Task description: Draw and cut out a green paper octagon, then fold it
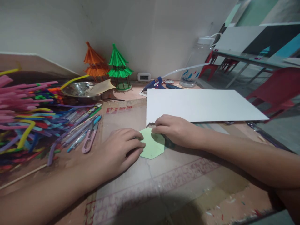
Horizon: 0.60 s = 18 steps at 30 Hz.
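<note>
A pale green paper hexagon (152, 146) lies at the middle of the table, between my two hands. My left hand (124, 147) comes in from the left, its bent fingertips touching the hexagon's left edge. From the right, my right hand (174, 129) reaches over the hexagon's upper right edge. Its fingers are curled together with the tips on the paper, close to a corner of a white board (199, 104). The fingers cover parts of the hexagon's rim.
Pipe cleaners (25, 115), pink thread snips (88, 139) and pens lie left. Behind stand a metal bowl (77, 89), orange (95, 62) and green (120, 67) tiered models, a digital timer (143, 77), a glue gun (153, 83) and a bottle (195, 62). A red chair (278, 87) stands right.
</note>
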{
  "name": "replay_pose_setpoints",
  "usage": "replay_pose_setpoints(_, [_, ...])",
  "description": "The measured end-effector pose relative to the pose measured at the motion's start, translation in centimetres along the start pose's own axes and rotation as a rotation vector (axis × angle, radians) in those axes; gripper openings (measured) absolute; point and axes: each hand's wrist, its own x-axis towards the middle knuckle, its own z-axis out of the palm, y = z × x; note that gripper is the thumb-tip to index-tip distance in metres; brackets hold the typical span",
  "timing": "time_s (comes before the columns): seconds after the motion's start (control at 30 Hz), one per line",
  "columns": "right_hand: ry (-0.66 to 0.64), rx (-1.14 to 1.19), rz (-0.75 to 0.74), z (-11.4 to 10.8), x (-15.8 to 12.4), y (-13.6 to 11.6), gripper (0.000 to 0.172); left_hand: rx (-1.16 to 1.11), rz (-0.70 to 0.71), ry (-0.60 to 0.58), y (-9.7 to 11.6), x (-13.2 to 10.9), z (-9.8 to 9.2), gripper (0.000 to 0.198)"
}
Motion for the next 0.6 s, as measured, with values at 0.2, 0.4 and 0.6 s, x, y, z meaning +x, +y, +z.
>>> replay_pose_setpoints(0.2, [-0.075,0.023,0.018,-0.33,0.11,0.36,0.03,0.003,0.011,0.011,-0.08,-0.08,0.08,0.02])
replay_pose_setpoints(0.4, [-0.009,-0.064,0.011,-0.29,0.05,0.23,0.027,-0.003,0.004,0.012,-0.04,-0.06,0.08,0.02])
replay_pose_setpoints(0.6, [-0.031,-0.07,0.012,0.08,0.16,0.42,0.027,-0.004,0.007,0.009,-0.15,-0.05,0.12,0.018])
